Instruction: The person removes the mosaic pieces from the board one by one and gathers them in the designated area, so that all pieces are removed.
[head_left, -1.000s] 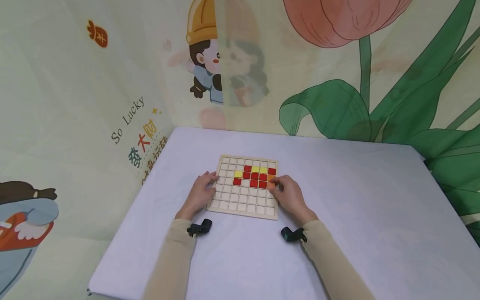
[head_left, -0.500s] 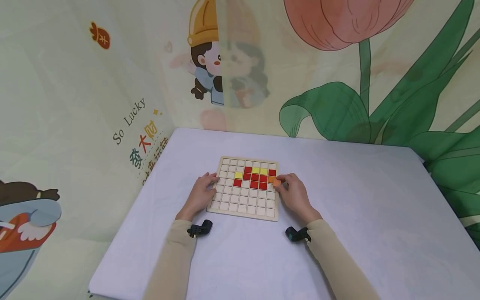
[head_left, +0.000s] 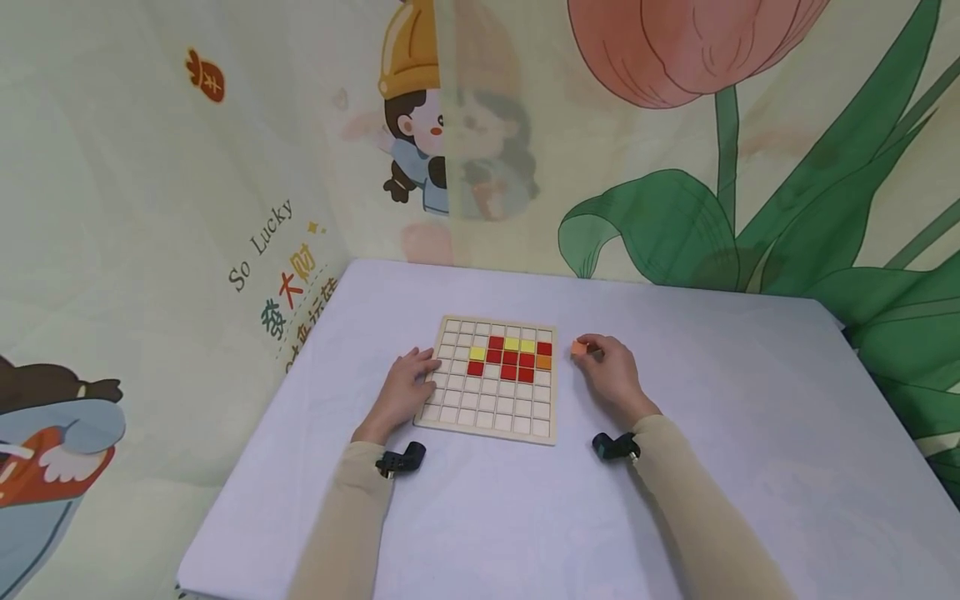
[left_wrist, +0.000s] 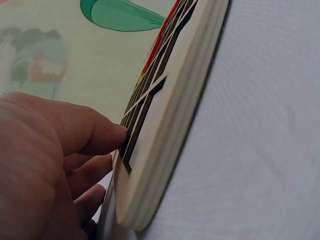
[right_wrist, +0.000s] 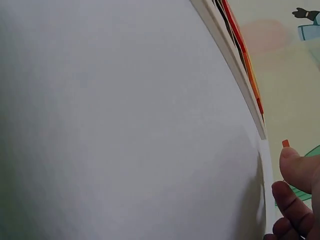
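A square wooden grid board [head_left: 486, 432] lies flat on the table. Red tiles [head_left: 509, 372], yellow tiles [head_left: 512, 343] and one orange tile [head_left: 543, 362] fill some of its cells. My left hand [head_left: 405, 387] rests at the board's left edge; the left wrist view shows the thumb [left_wrist: 102, 131] touching the frame near a corner. Beyond the board's right side, my right hand [head_left: 615, 375] pinches a loose orange tile [head_left: 578, 348] above the table. Only a sliver of that loose tile [right_wrist: 285, 143] shows past the thumb in the right wrist view.
A white cloth covers the table [head_left: 735, 442]. Behind it hangs a printed curtain [head_left: 517, 242] with a large tulip and cartoon figures. Small black cameras [head_left: 405, 457] are strapped to both wrists.
The right hand has lifted an orange tile from the rightmost column and carried it off to the right, clear of the board. The left hand has stayed at the board's edge.
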